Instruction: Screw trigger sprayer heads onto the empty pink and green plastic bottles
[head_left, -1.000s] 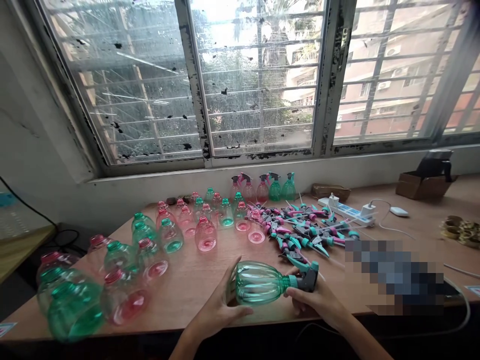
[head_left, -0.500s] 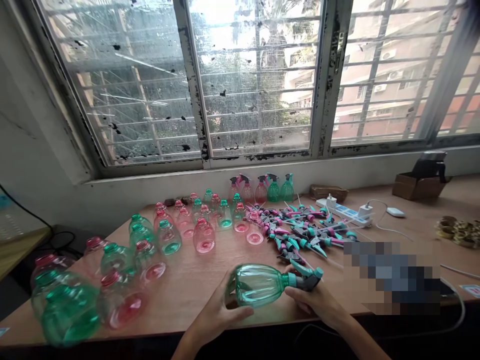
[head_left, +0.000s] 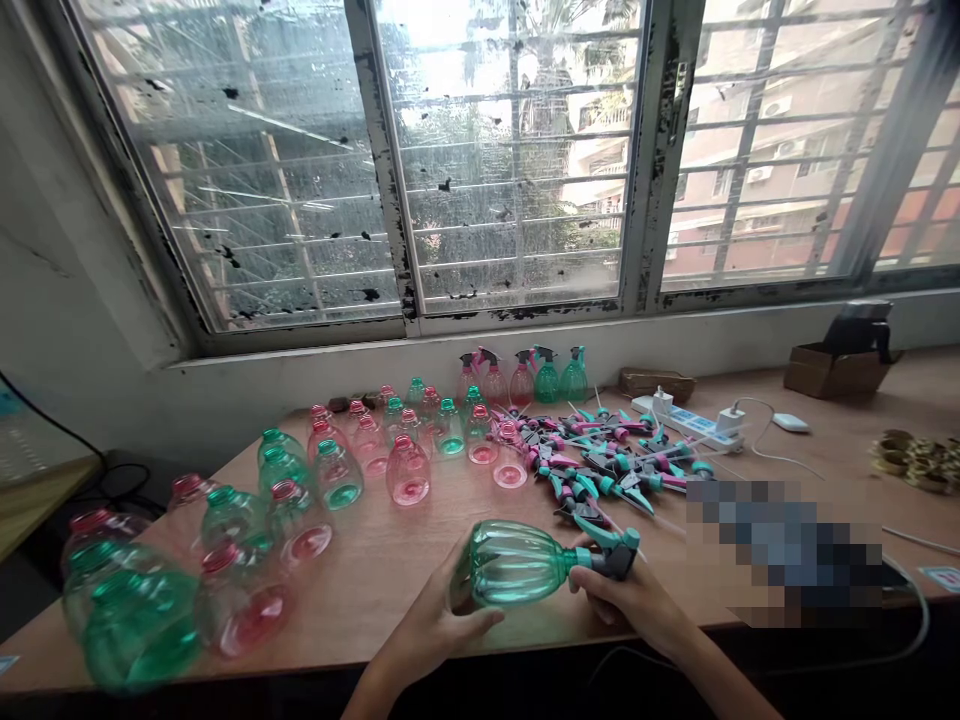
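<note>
A clear green spray bottle (head_left: 517, 562) lies sideways in the air above the table's front edge, its base to the left. My left hand (head_left: 448, 605) is wrapped round the base end, the thumb along the underside. At the neck, my right hand (head_left: 619, 592) grips the teal collar, with thumb and fingers closed on it. The grey and teal trigger head (head_left: 619, 553) is seated on the bottle's neck and points right. Part of my right fingers is hidden behind the neck.
Several open green and pink bottles (head_left: 409, 472) stand on the left. A heap of loose trigger heads (head_left: 600, 455) lies beyond my hands. Finished spray bottles (head_left: 547, 378) line the wall near a power strip (head_left: 686, 422). A blurred-out patch (head_left: 784, 550) covers something at right.
The trigger head has turned relative to a second ago, its teal lever now showing on the upper side. Both hands keep hold of the bottle, nearly in place. The view has shifted slightly.
</note>
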